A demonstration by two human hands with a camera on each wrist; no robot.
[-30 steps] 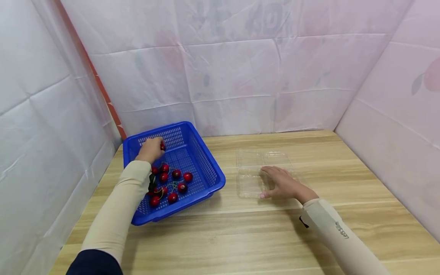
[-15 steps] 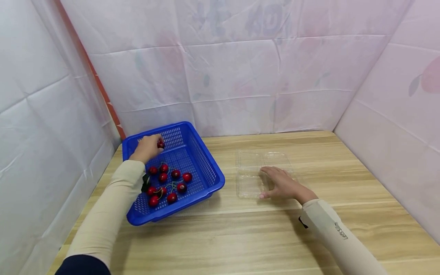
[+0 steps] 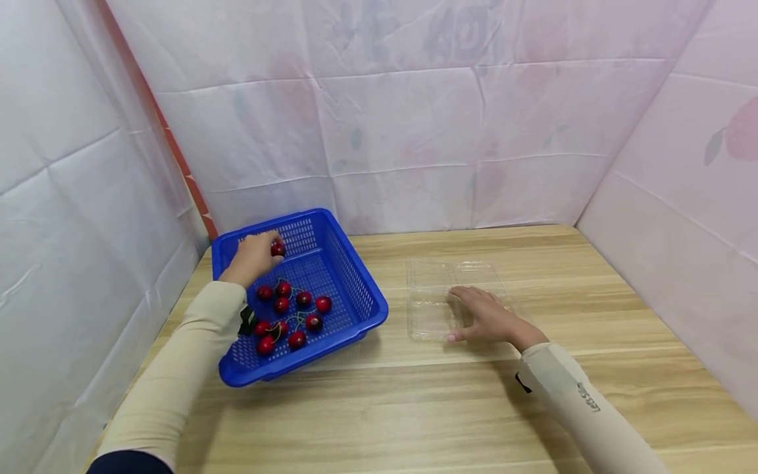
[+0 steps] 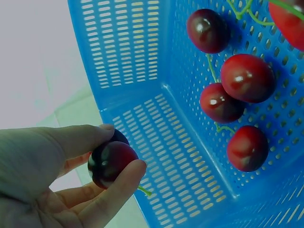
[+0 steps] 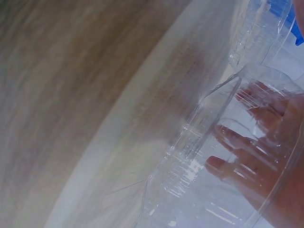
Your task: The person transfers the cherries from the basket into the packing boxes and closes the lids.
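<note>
My left hand (image 3: 251, 255) is over the back left of a blue plastic basket (image 3: 370, 326). Its thumb and fingers pinch dark red cherries (image 4: 114, 164); in the left wrist view one overlaps another, and a green stem (image 4: 145, 191) sticks out below. More red cherries (image 3: 303, 299) with green stems lie on the basket floor. To the right, my right hand (image 3: 485, 316) rests on a clear plastic container (image 3: 429, 319), fingers extended and thumb spread at its near side. The right wrist view shows the fingers (image 5: 237, 140) through the clear plastic.
Basket and container stand apart on a wood-grain table (image 3: 379, 421). White printed sheets (image 3: 403, 131) hang behind the table and on both sides. The basket's left back corner sits close to the left sheet.
My left hand has shifted slightly left and back inside the basket with the cherries, then stayed nearly still. The right hand and the container have not moved.
</note>
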